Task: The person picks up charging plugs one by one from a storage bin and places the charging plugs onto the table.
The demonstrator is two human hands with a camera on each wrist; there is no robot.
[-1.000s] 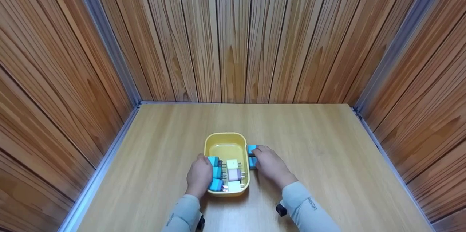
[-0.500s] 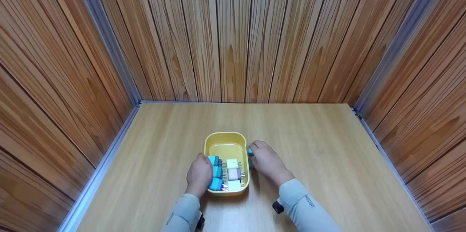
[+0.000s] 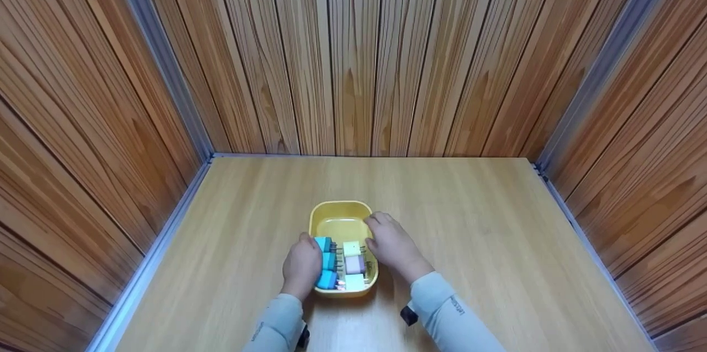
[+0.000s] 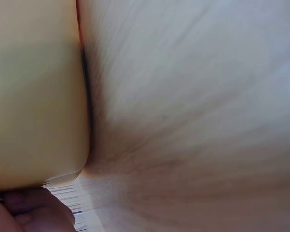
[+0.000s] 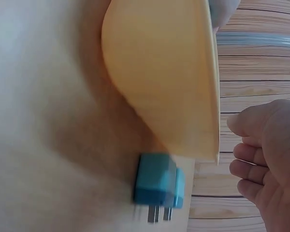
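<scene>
A yellow plastic tub [image 3: 341, 224] stands on the table. My left hand [image 3: 302, 268] grips its left wall, with fingertips [image 4: 43, 212] under the tub's side in the left wrist view. Inside are several two-prong plugs: blue plugs [image 3: 328, 261] along the left, and white plugs [image 3: 354, 282] with a lilac plug [image 3: 353, 265] between them on the right. My right hand [image 3: 394, 242] is at the right rim, fingers bent loosely. The right wrist view shows that hand raised beside the rim, nothing visible in it. Below it, two blue plugs [image 5: 157, 176] lie on the table against the tub.
The wooden tabletop [image 3: 265, 197] spreads around the tub. Wood-panelled walls [image 3: 353, 53] rise behind and on both sides, with metal strips [image 3: 177, 64] at the corners. A black wrist camera [image 3: 409, 316] hangs under the right sleeve.
My right hand has moved left, from the blue plugs beside the tub to its right rim. In the head view it now hides those plugs. My left hand stays where it was.
</scene>
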